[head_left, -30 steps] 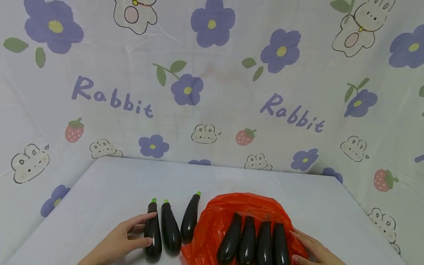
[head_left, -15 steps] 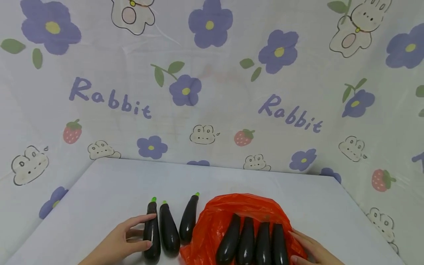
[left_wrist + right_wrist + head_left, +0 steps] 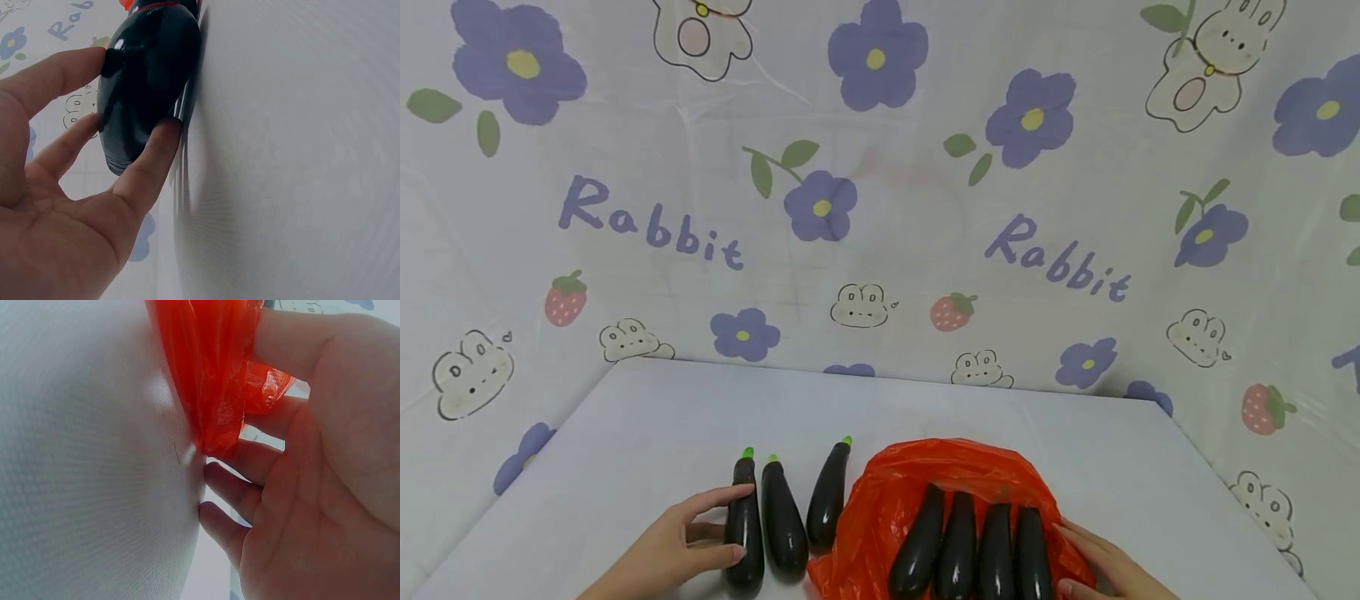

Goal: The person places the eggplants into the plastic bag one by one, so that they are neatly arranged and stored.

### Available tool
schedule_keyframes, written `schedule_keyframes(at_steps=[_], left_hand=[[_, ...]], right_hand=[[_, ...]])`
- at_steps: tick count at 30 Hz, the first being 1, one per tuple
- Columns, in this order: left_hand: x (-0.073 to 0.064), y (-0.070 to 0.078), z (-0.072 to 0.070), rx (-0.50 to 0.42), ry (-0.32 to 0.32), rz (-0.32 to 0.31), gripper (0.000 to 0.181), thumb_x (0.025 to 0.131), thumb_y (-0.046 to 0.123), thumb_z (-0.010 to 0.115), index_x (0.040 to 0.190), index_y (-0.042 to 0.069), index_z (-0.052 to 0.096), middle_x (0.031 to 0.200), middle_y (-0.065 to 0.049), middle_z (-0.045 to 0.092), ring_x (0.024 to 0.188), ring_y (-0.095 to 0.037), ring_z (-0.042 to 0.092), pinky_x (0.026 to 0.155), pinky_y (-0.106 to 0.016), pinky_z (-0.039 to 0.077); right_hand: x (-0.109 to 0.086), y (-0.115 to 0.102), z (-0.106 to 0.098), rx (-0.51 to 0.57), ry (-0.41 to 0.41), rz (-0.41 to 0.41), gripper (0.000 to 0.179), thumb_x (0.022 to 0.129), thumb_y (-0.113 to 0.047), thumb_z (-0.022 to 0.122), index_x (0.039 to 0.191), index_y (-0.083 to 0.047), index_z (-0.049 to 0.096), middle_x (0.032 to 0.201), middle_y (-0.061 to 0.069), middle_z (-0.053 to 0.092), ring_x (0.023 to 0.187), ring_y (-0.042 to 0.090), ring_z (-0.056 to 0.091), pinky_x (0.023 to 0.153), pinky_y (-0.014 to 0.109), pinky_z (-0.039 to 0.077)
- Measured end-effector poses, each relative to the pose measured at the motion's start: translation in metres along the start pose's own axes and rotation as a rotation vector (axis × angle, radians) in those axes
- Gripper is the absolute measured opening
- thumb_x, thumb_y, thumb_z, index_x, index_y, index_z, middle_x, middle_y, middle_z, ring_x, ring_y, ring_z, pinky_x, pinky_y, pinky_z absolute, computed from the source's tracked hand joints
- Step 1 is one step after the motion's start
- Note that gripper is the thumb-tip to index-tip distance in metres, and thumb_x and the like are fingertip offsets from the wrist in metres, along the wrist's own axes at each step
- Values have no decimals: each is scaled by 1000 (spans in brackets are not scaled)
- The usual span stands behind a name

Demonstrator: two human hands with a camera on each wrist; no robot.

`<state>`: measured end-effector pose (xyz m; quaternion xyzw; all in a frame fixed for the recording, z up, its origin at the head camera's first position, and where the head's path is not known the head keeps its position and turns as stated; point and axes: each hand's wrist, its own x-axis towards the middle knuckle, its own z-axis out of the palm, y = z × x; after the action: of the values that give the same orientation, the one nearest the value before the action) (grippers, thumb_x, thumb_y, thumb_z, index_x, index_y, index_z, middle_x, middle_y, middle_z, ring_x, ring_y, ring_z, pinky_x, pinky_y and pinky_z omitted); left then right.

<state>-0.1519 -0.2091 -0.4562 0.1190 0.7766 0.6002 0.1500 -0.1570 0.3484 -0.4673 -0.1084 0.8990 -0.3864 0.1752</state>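
Glossy black eggplants with bright green stem tips lie on the white table. My left hand (image 3: 673,542) holds the leftmost eggplant (image 3: 750,525), thumb and fingers on opposite sides of it. Seen from the left wrist, the fingertips press against the rounded end of that eggplant (image 3: 150,69). A red plastic bag (image 3: 880,517) lies spread with its mouth toward me, several eggplants (image 3: 996,546) side by side within it. At the bag's right side, my right hand (image 3: 1112,567) grips the thin plastic; in the right wrist view a fold of the bag (image 3: 212,369) sits between thumb and fingers.
Two more eggplants, a middle one (image 3: 785,529) and a tilted one (image 3: 829,500), lie between the held eggplant and the bag. The white table (image 3: 700,408) ends at the back against a patterned cloth (image 3: 895,250) with flowers and rabbits.
The view shifts very slightly. Both hands, the eggplants and the bag stay as they were.
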Motion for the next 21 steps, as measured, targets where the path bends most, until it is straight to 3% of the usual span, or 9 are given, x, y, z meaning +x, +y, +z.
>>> schedule_keyframes(at_steps=[15,21], left_hand=[[-1,2,0,18,-2,-10,69,90,18,74,149,7,41,148,-30,34,110,-37,61,91,-54,49],[-2,4,1,40,11,-70,68,89,19,74,148,10,43,149,-29,32,110,-37,60,88,-60,47]], right_hand=[[0,-1,0,-23,7,11,79,91,-41,67,152,-3,34,153,27,29,132,56,29,91,69,40],[1,-1,0,-9,0,13,79,92,-41,66,152,-2,33,153,28,27,132,57,27,91,71,38]])
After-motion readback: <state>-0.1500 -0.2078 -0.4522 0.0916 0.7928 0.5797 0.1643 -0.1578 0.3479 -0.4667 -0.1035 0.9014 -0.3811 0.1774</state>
